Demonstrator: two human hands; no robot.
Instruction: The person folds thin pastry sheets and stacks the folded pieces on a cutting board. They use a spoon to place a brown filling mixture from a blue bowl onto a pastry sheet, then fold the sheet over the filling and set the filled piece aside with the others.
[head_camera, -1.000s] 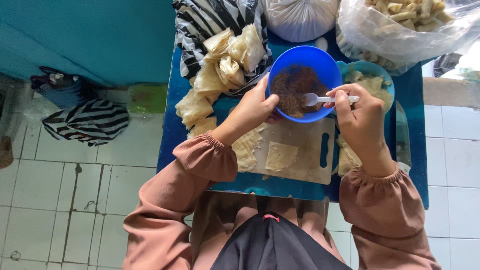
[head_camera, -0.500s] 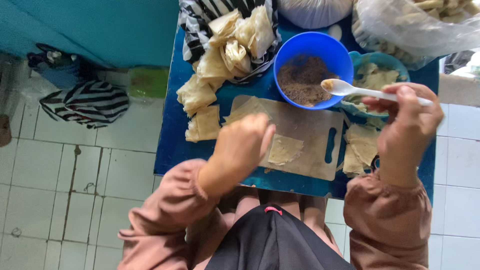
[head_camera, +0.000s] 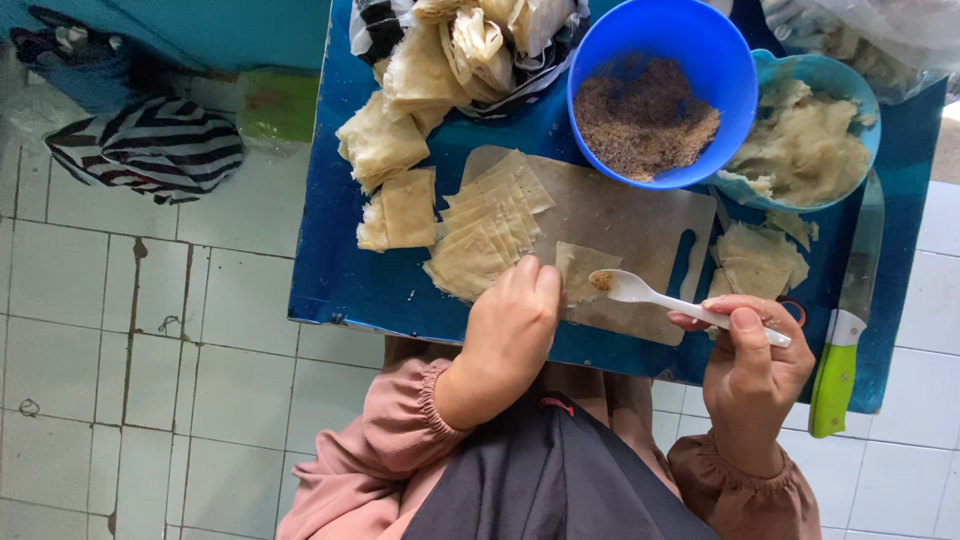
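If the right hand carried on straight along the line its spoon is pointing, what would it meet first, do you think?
The right hand points its white spoon up and left. The bowl already sits over the single dough wrapper on the cutting board; further along, probably the wrapper stack. Height is unclear.

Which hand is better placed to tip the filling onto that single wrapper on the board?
Right hand: it holds the spoon, its loaded bowl already over the wrapper. The left hand only steadies the wrapper's edge.

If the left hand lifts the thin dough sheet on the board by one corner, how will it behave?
The dough sheet looks very thin and flat, so it would probably droop. With filling from the white spoon on it, it may sag or tear. Its matte surface suggests it is not slippery under the left hand.
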